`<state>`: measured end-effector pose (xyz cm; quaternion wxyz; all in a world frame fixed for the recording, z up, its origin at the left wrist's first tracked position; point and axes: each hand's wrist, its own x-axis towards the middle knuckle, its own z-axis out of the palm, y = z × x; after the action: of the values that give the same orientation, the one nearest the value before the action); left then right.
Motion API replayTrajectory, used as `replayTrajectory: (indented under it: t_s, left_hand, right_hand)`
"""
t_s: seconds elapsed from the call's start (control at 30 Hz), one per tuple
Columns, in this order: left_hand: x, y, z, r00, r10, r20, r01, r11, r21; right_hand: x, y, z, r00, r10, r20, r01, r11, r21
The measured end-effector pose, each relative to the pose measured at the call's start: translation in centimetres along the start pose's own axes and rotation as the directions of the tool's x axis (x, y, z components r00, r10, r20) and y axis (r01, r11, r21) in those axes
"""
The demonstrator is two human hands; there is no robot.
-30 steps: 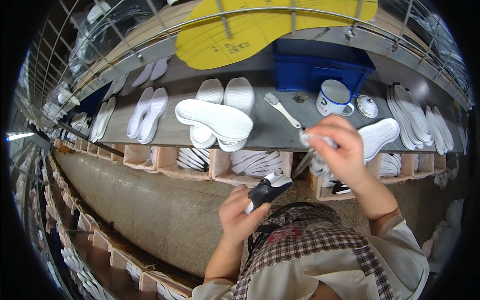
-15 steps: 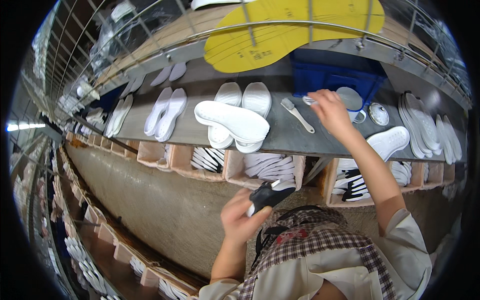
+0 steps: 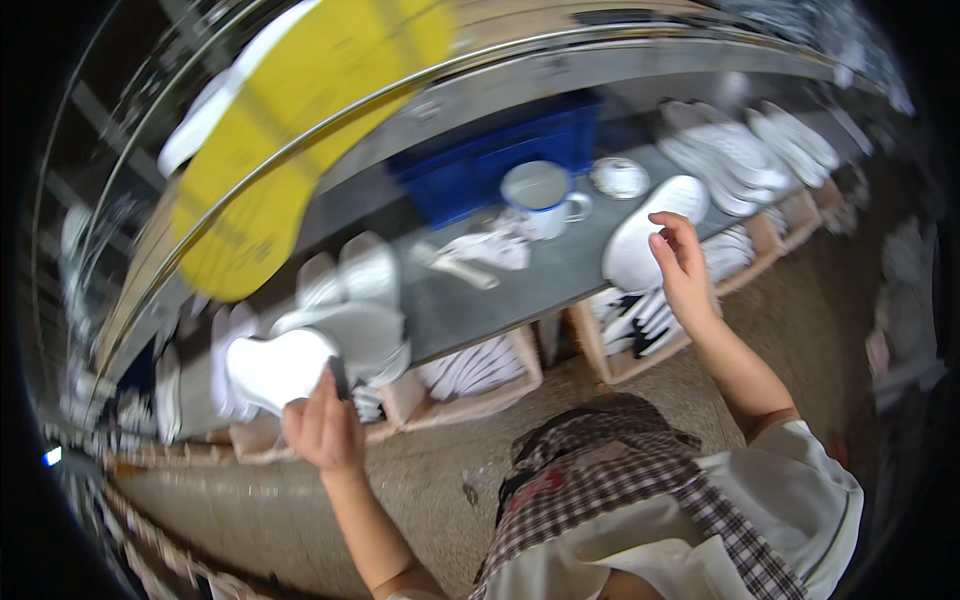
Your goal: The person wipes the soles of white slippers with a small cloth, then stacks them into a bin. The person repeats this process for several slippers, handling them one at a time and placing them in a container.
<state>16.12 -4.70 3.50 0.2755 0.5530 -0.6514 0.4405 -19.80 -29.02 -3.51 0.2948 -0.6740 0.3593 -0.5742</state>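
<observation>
At the lower left, my left hand [image 3: 325,425] is closed on a white sole-shaped piece [image 3: 275,368] with a dark edge by the fingers. That piece is held in front of a stack of pale shoe soles [image 3: 365,335], hiding part of it. On the right, my right hand [image 3: 685,275] has its thumb and fingers apart with nothing between them. Its fingertips are over a white shoe sole [image 3: 635,250] at the bench's front edge; whether they touch it I cannot tell. A crumpled white cloth [image 3: 490,246] lies beside a pale-handled brush [image 3: 460,268].
On the grey bench [image 3: 460,315] stand a white mug [image 3: 540,205], a round lid [image 3: 620,178] and a blue crate [image 3: 440,185]. More soles [image 3: 715,150] lie at the right. A wire rail and a large yellow sole-shaped sheet [image 3: 270,200] hang above. Lined bins [image 3: 470,370] sit below.
The view has turned to the right. My right hand has let go of the small white cloth and moved over to the white sole. My left hand has moved up to the sole stack with its piece.
</observation>
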Motion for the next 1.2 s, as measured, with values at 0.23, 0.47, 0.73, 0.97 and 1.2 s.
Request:
replayTrajectory:
  t_s: [0.23,0.47,0.73,0.97,1.2]
  left_hand:
    - [-3.1,-2.0,7.6,0.931,-0.066,0.36,0.123,0.983,-0.136]
    - [-3.2,0.1,5.2,0.884,-0.105,0.455,0.178,0.976,-0.121]
    - [3.6,10.0,3.2,0.972,0.046,0.229,0.108,0.78,-0.616]
    - [8.9,12.5,-0.9,0.857,0.361,0.367,0.117,0.557,-0.822]
    - [4.4,10.0,-2.8,0.715,-0.346,0.608,0.699,0.333,-0.633]
  right_hand:
    - [-3.1,4.3,-5.5,0.599,0.794,-0.106,-0.765,0.606,0.218]
    - [-3.3,5.4,-2.2,0.279,0.884,0.375,-0.93,0.151,0.337]
    - [-4.4,-7.2,-4.0,0.303,0.702,0.644,-0.88,-0.052,0.471]
    - [-4.9,-11.7,-2.8,-0.201,0.329,0.923,-0.957,-0.268,-0.113]
    - [0.9,-4.8,7.1,0.422,0.302,0.855,-0.477,0.876,-0.075]
